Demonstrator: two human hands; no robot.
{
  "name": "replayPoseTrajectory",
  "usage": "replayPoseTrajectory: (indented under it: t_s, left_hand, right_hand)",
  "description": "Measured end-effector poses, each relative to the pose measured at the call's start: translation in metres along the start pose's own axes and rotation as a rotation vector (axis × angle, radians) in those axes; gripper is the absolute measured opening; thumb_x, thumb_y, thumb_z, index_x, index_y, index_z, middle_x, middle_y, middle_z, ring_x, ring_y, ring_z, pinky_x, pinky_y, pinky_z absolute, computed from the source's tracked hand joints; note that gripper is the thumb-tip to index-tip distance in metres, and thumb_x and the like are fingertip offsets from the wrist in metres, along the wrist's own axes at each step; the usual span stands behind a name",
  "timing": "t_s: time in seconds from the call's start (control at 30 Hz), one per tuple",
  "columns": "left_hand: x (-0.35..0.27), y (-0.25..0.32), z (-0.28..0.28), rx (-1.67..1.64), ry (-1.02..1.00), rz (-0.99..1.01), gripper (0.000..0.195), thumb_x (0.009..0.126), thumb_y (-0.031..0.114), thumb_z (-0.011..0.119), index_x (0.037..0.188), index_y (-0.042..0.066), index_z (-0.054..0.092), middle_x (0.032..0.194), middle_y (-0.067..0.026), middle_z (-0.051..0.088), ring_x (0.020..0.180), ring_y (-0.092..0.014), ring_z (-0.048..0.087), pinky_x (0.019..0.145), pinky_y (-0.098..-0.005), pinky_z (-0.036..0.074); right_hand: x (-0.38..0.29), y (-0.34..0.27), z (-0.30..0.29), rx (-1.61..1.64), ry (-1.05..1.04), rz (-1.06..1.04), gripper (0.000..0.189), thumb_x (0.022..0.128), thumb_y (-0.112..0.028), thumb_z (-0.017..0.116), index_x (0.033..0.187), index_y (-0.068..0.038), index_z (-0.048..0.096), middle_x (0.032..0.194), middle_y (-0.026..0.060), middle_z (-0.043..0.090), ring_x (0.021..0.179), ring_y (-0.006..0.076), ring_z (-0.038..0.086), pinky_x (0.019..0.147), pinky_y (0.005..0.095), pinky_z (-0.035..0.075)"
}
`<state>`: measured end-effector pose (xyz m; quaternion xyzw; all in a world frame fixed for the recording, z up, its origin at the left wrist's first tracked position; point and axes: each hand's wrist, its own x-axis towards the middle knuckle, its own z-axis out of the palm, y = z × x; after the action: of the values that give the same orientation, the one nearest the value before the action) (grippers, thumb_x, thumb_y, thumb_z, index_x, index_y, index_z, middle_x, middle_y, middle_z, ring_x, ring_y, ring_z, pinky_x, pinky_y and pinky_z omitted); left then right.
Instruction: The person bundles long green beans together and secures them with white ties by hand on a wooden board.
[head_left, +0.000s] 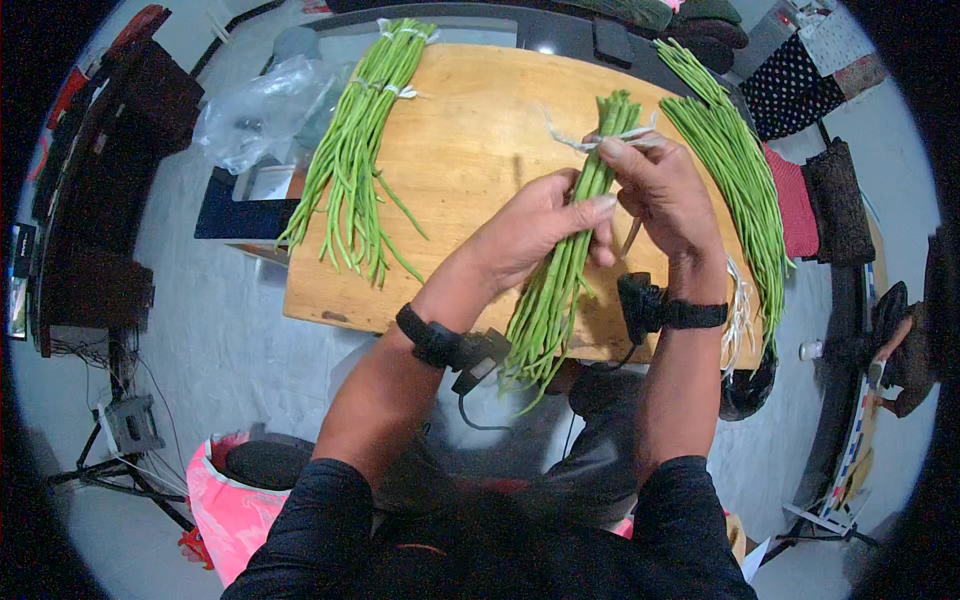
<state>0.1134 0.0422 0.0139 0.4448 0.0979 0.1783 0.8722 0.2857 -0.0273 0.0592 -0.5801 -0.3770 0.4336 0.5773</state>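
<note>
My left hand (555, 217) is wrapped around the middle of a bunch of green yardlong beans (559, 281), which hangs tilted over the table's near edge. A white tie string (637, 136) goes around the bunch near its top, with a loose end sticking out to the left. My right hand (664, 187) pinches the string against the beans with thumb and fingers; the fingertips are partly hidden. Tied bunches of long beans (360, 142) lie at the table's left side. Loose long beans (731, 165) are spread along its right edge.
The wooden table (465, 105) has a curved far edge. White strings (739, 315) hang at its right near corner. A clear plastic bag (259, 112) is beyond the left edge. A pink bag (232, 495) stands on the floor at lower left. Another person (904, 360) is at far right.
</note>
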Motion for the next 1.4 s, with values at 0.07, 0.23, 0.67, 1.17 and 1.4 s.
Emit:
replayPoseTrajectory:
  t_s: [0.07, 0.23, 0.67, 1.17, 1.4]
  left_hand:
    - [-0.002, -0.004, 0.001, 0.018, -0.11, -0.095, 0.031, 0.101, 0.03, 0.067, 0.112, 0.004, 0.056, 0.087, -0.0038, 0.063, 0.073, -0.017, 0.068, 0.068, -0.0293, 0.058]
    - [-0.01, -0.011, 0.005, -0.028, -0.154, -0.196, 0.032, 0.102, 0.031, 0.065, 0.114, 0.004, 0.056, 0.083, -0.0014, 0.059, 0.066, -0.015, 0.065, 0.063, -0.0271, 0.055]
    - [-0.021, -0.014, -0.006, -0.149, -0.109, -0.326, 0.051, 0.108, 0.048, 0.046, 0.122, 0.001, 0.059, 0.087, -0.0015, 0.059, 0.065, -0.011, 0.058, 0.062, -0.0264, 0.053]
    - [-0.027, -0.018, -0.005, -0.153, -0.057, -0.386, 0.051, 0.108, 0.045, 0.047, 0.125, -0.001, 0.06, 0.089, -0.0007, 0.059, 0.073, -0.011, 0.058, 0.068, -0.0291, 0.054]
    - [-0.023, -0.028, -0.003, -0.194, -0.019, -0.3, 0.035, 0.107, 0.038, 0.053, 0.115, 0.004, 0.059, 0.085, 0.003, 0.052, 0.066, -0.007, 0.048, 0.062, -0.0257, 0.049]
  right_hand:
    - [-0.003, -0.009, -0.005, 0.034, 0.014, 0.003, 0.023, 0.095, -0.027, 0.075, 0.099, -0.005, 0.073, 0.069, -0.008, 0.052, 0.051, 0.0008, 0.037, 0.045, 0.0199, 0.027]
    - [-0.006, -0.009, -0.023, 0.147, 0.12, -0.02, 0.03, 0.099, -0.031, 0.07, 0.11, -0.004, 0.071, 0.069, -0.0101, 0.043, 0.054, 0.0008, 0.032, 0.047, 0.0197, 0.022]
    - [-0.006, 0.006, -0.046, 0.201, 0.142, -0.011, 0.026, 0.098, -0.028, 0.071, 0.108, -0.004, 0.069, 0.073, -0.0076, 0.049, 0.058, 0.0011, 0.036, 0.047, 0.0179, 0.025]
    - [-0.004, 0.009, -0.053, 0.204, 0.153, 0.002, 0.019, 0.098, -0.027, 0.071, 0.1, -0.008, 0.067, 0.073, -0.0068, 0.05, 0.06, 0.0027, 0.042, 0.048, 0.0199, 0.032]
    - [0.002, 0.018, -0.053, 0.238, 0.209, 0.049, 0.024, 0.098, -0.034, 0.071, 0.101, -0.01, 0.068, 0.074, -0.0061, 0.054, 0.062, 0.0043, 0.047, 0.049, 0.0208, 0.034]
